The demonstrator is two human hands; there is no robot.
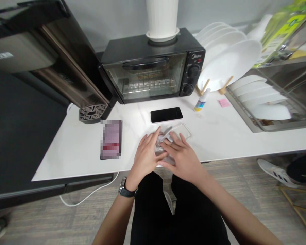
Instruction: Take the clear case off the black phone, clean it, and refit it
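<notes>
Near the counter's front edge, my left hand (147, 153) and my right hand (181, 154) lie close together on a crumpled piece of clear plastic (159, 148). Fingers on both hands are stretched out and spread, touching the plastic from either side. My palms hide much of it, so its exact kind is unclear. A thin grey strip (167, 131) sticks up between my hands. Just beyond my right fingers lies a clear phone case (185, 128), partly covered by that hand. Farther back, a black-screened phone (166, 115) rests flat.
A small white-capped bottle (201, 101) and a pink sticky note (224, 102) are at the right. Behind stand a toaster oven (153, 73) and racked white plates (229, 64). At left are a flat purple item (111, 137) and a drinks machine (66, 64). Someone's shoe (275, 172) shows at right.
</notes>
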